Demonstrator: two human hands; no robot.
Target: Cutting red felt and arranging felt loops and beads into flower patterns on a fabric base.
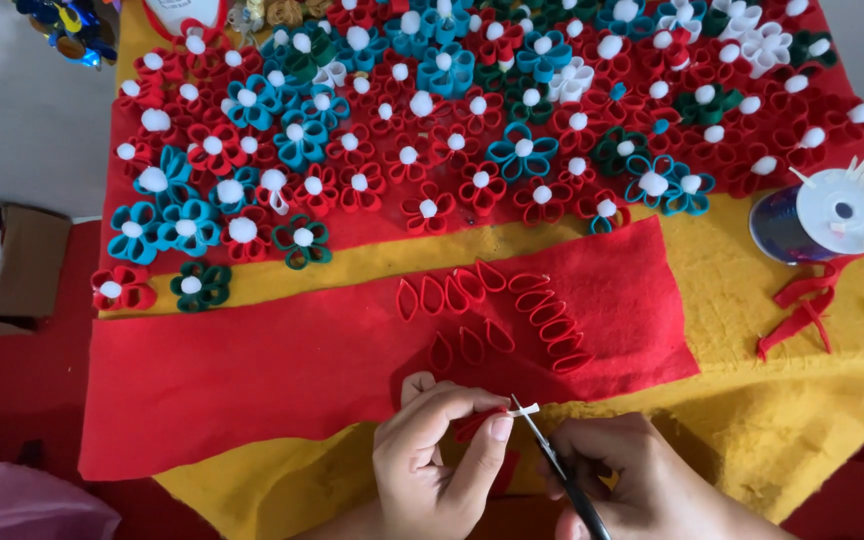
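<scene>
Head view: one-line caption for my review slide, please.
Left hand pinches a red felt petal loop while right hand snips its white tie with scissors.

Single head view, steeply downward, close over table [752, 330], facing forward

Both hands [442, 455] [642, 480] low, close together, fingers curled, pinching.
</scene>
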